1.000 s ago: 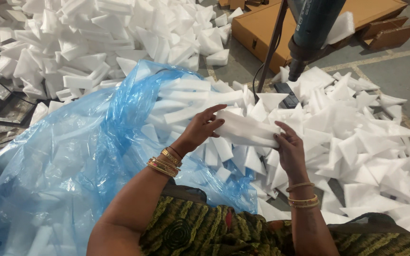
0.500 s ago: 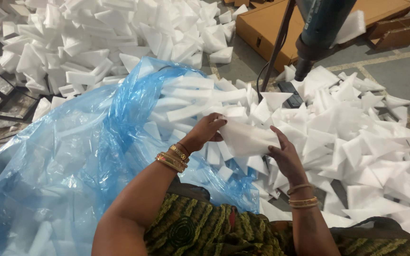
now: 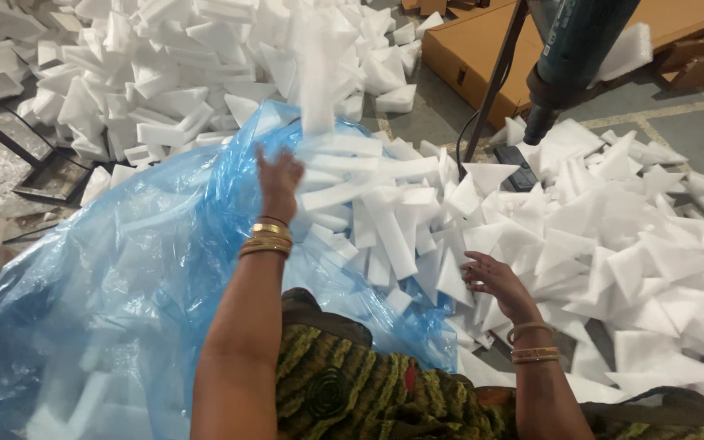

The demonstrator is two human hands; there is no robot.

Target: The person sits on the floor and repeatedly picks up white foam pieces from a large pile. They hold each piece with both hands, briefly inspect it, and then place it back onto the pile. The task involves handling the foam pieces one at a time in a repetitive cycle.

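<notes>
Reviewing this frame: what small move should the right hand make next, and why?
Probably close the right hand on a white foam piece under its fingers. The left hand is raised and empty above the blue plastic bag, with a blurred foam piece in the air.

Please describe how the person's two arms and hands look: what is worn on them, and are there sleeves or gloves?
Both arms are bare, with no sleeves or gloves. The left hand has a stack of gold-coloured bangles on its wrist. The right hand has thinner gold-coloured bangles on its wrist. No rings are clear to see.
</notes>
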